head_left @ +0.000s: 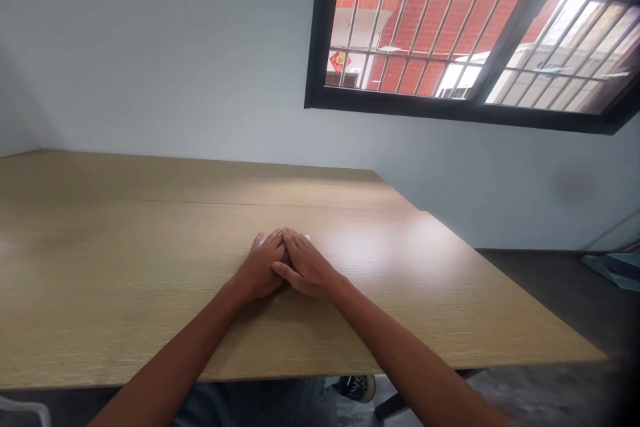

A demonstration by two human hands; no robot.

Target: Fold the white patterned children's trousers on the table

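Note:
My left hand [260, 267] and my right hand [307, 267] lie side by side, palms down, on a wooden table [125, 267]. Their fingers are stretched out flat and touch at the tips. Under the fingertips lies a small white flat thing [306, 238], perhaps paper. Only its far corners show beyond the fingers; the rest is hidden by both hands. Both forearms reach in from the lower edge of the view.
The table's right edge [525, 293] runs diagonally toward the near right, with dark floor beyond. A barred window [450, 27] sits in the white wall above. A shoe [357, 387] shows under the near table edge. Bluish objects [615, 267] lie on the floor at far right.

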